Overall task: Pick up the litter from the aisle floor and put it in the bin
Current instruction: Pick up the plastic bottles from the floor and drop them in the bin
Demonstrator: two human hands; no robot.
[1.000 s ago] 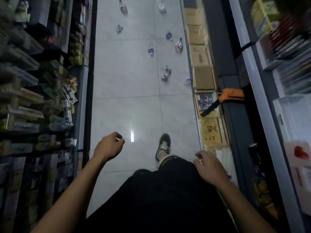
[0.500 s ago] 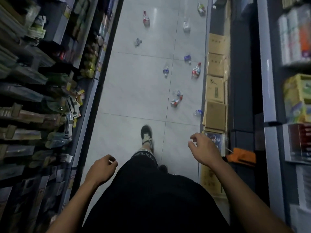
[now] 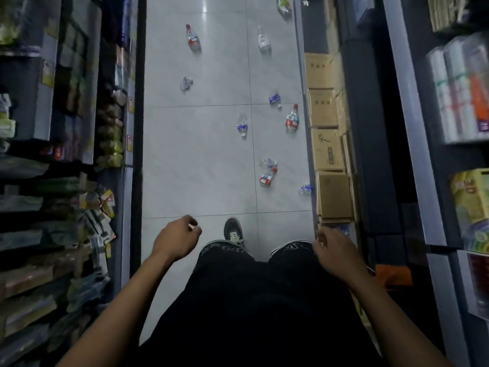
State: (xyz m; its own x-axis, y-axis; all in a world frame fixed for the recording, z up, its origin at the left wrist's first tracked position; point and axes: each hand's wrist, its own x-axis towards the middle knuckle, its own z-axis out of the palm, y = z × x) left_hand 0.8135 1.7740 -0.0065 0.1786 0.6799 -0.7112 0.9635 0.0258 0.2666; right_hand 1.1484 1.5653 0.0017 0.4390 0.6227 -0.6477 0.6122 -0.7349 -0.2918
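Several crushed plastic bottles lie scattered on the grey tiled aisle floor [image 3: 201, 165] ahead of me. Nearest are a red-and-white labelled bottle [image 3: 266, 178], a clear one just beyond it [image 3: 269, 162] and a small blue one [image 3: 306, 189] against the boxes. Farther off lie a blue-labelled bottle [image 3: 241, 126], a red-capped bottle [image 3: 292, 119] and others. My left hand [image 3: 176, 239] hangs loosely curled and holds nothing. My right hand [image 3: 335, 250] is blurred, fingers loosely apart, holding nothing. No bin is in view.
Stocked shelves [image 3: 66, 181] line the left side. Cardboard boxes [image 3: 334, 194] stand in a row along the right, with dark shelving [image 3: 449, 128] behind them. An orange object [image 3: 393, 276] sits low at the right. My dark shoe [image 3: 233, 231] is forward on the floor.
I have walked forward along the aisle, so the bottles are nearer. My arms have swung: the left hand came forward, the right hand dropped back beside my leg.
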